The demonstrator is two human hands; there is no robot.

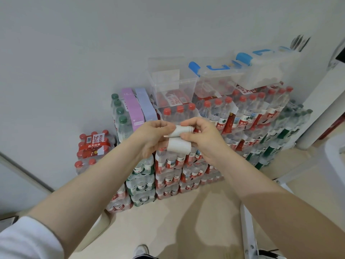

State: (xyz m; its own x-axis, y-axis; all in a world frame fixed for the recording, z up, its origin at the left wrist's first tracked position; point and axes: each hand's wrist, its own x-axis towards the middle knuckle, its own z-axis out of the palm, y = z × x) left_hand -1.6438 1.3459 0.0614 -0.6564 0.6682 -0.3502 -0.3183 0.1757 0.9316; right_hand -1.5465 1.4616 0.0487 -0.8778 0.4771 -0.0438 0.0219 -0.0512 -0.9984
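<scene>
Two small white cups, paper ones by the look of them, are held sideways in mid-air in front of a stack of bottled water set against the wall. The upper cup [182,130] is pinched between the thumb and forefinger of the right hand [202,140], with its rim turned towards that hand. The lower cup [179,147] lies directly beneath it, touching it. Its left end is gripped by the curled fingers of the left hand [154,138], whose thumb is laid against the end of the upper cup. Neither hand is released and neither is clenched on nothing.

The pair appears to be in the middle of being parted or sorted, and that is judged to be where trouble could start. Only fingertips are engaged, so a sideways tug could free one cup from its pinch. With no surface beneath the hands, a freed cup would drop onto the shrink-wrapped packs of red-capped bottles [240,116] or the pale floor [168,221]. Thin walls could also be dented if the pinch were tightened to prevent that.

Clear storage boxes [173,85] are seen on top of the stack, and green-capped bottles [120,118] at its left.
</scene>
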